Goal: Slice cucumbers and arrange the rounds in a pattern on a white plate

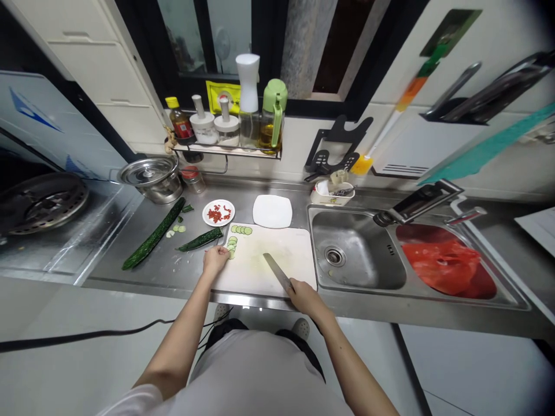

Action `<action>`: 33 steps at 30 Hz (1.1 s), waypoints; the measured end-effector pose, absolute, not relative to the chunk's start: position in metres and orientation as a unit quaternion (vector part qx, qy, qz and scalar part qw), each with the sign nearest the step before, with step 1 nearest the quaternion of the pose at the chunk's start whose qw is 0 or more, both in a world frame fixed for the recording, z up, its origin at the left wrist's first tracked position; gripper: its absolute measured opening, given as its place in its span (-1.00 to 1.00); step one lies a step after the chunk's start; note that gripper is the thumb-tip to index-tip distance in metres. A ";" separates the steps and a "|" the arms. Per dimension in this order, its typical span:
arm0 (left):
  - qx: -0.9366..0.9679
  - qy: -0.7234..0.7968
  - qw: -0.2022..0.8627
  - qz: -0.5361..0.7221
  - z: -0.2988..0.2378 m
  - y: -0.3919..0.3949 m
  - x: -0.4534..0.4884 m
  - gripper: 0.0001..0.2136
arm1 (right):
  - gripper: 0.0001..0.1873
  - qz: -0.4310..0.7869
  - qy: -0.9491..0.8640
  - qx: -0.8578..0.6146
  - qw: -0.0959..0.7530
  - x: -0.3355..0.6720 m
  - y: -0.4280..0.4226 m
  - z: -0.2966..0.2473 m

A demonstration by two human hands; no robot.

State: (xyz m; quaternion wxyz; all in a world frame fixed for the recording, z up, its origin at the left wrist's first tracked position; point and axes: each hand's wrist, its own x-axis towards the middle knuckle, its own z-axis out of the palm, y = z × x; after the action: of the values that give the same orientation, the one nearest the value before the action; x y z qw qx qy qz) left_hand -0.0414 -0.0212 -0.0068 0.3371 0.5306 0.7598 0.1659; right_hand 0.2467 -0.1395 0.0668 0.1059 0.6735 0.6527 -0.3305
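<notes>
A white cutting board [277,254] lies on the steel counter in front of me. My right hand [304,297] is closed on the handle of a knife [277,271], whose blade rests flat on the board and points away to the left. My left hand [215,259] rests at the board's left edge with its fingers curled beside a small stack of cucumber slices [232,245]. More slices [241,230] lie in a row at the board's far left corner. A short cucumber piece [200,240] and a long whole cucumber [154,234] lie on the counter to the left.
A small plate of red chili pieces [218,212] and an empty white plate [272,211] sit behind the board. The sink [358,254] is on the right, with a red bag [442,266] in its second basin. A steel pot [151,176] and a condiment rack [228,130] stand at the back.
</notes>
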 end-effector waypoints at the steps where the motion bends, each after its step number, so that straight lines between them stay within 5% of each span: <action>1: 0.532 0.761 0.332 0.165 -0.006 -0.021 -0.042 -0.87 | -0.71 -0.332 0.652 0.674 0.107 0.247 -0.140 0.067; 33: 0.632 0.707 0.264 0.178 0.016 0.014 0.011 -0.70 | -0.74 -0.322 0.643 0.690 0.081 0.252 -0.142 0.065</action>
State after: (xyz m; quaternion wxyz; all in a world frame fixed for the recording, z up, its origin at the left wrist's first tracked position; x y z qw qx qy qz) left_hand 0.0108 0.0136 0.0161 0.2640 0.6320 0.7066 0.1779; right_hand 0.2522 -0.1425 0.0646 0.0806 0.6899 0.6433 -0.3221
